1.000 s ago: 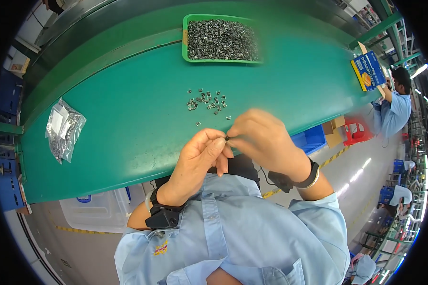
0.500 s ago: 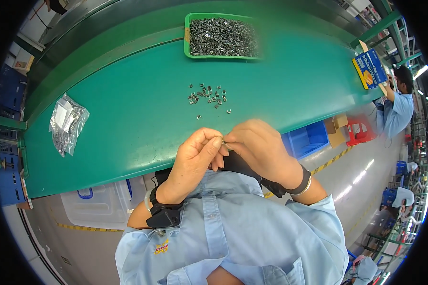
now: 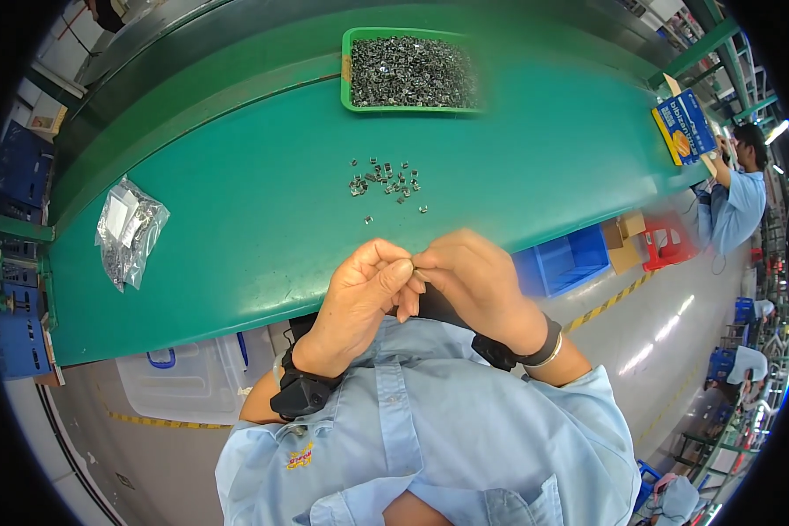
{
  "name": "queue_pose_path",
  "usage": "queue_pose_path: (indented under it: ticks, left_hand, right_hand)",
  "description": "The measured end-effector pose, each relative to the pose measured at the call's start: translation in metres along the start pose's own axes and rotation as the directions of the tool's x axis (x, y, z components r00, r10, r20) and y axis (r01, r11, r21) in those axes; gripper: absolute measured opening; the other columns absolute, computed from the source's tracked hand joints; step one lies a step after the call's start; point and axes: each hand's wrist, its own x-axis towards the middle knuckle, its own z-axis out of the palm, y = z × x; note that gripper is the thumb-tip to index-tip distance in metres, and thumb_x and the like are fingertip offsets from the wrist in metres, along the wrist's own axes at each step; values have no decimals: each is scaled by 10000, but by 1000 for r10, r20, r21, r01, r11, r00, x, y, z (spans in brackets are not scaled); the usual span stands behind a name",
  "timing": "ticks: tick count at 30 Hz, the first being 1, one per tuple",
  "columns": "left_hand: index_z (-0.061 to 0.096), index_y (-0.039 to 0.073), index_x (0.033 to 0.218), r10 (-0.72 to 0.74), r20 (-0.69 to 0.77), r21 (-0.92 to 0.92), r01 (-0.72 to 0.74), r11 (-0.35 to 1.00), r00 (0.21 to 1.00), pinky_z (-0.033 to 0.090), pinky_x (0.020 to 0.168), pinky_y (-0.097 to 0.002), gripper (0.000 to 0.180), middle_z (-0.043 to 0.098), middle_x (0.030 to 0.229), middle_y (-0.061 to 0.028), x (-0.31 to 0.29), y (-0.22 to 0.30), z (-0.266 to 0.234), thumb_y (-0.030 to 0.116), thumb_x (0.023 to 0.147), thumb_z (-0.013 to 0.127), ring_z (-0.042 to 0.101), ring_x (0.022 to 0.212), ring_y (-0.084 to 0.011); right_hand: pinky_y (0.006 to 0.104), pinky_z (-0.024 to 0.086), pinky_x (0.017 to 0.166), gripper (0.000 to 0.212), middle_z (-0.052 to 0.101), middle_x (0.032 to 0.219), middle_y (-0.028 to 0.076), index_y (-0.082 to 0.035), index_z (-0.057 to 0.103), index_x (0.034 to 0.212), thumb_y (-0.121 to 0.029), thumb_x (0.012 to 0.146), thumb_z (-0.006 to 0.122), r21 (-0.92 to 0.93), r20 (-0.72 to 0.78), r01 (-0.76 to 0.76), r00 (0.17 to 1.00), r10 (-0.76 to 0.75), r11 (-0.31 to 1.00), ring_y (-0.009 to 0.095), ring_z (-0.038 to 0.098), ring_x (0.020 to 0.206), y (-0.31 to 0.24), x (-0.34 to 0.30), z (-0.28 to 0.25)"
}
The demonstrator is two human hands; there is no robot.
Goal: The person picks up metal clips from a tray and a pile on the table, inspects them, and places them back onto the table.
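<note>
Just off the near edge of the green table [image 3: 237,263], my left hand [image 3: 366,289] and my right hand [image 3: 475,279] meet at the fingertips. Both are closed in a pinch. Between them sits something tiny, mostly covered by the fingers, so I cannot make out its kind. Beyond my hands lies a loose scatter of small metal parts [image 3: 387,178], with two strays closer to me. Farther back, a green tray [image 3: 412,110] is filled with many similar-looking small metal parts [image 3: 408,70].
A clear plastic bag [image 3: 130,232] of parts lies at the table's left. A blue and yellow box [image 3: 682,127] stands at the right end, beside a co-worker [image 3: 735,202]. Below the table are a blue bin [image 3: 563,263], a red stool [image 3: 666,243] and a clear lidded tub [image 3: 180,377].
My hands stay pinched together, with the fingers shifted slightly and the tiny thing more covered. The whole view has moved a little; the parts on the table look unchanged.
</note>
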Motion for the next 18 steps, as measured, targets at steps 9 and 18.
queue_pose_path:
  ticks: [9,18]
  left_hand:
    - [515,68,922,30,168,-218,8,976,985,432,510,-268,119,601,739,-65,3,-11,-2,182,934,549,549,573,-140]
    - [490,70,934,-3,78,-56,8,998,997,397,483,-284,150,579,714,-54,-1,-2,8,217,952,511,508,524,-151]
  right_hand:
    - [307,485,600,224,616,836,80,-49,614,927,18,734,706,208,-57,-76,994,90,975,227,607,723,-6,-9,2]
    - [301,478,612,218,621,833,68,-53,602,934,7,748,697,79,3,2,1000,-2,997,216,602,738,2,-8,-4]
